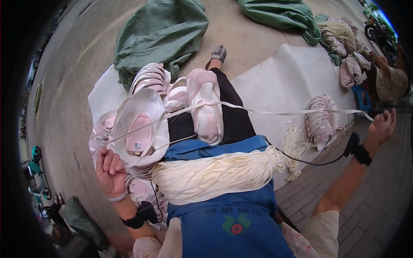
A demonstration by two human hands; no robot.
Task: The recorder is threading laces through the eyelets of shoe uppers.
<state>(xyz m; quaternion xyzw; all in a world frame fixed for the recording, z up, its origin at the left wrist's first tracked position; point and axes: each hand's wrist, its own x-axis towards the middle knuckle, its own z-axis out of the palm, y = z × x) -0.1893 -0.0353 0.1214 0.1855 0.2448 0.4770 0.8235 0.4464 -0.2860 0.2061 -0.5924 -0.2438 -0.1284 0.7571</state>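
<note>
A pink and white shoe upper (pixel 205 114) rests on my lap. A long white shoelace (pixel 275 113) passes across its upper part and stretches out to both sides. My left hand (pixel 110 171), low at the left, has its fingers curled around one end of the lace. Far out to the right, my right hand (pixel 381 127) pinches the other end. Below the upper, a thick bundle of cream laces (pixel 215 174) lies across my blue apron (pixel 219 228). Beside my left hand is a pale shoe part with a pink insole (pixel 140 133).
Stacked pink shoe uppers (pixel 150 79) sit at the left, with another stack (pixel 322 118) on the white sheet (pixel 279 81) at right. Green sacks (pixel 161 32) lie ahead. Another person (pixel 390 81) sits at far right near a blue stool (pixel 362 98).
</note>
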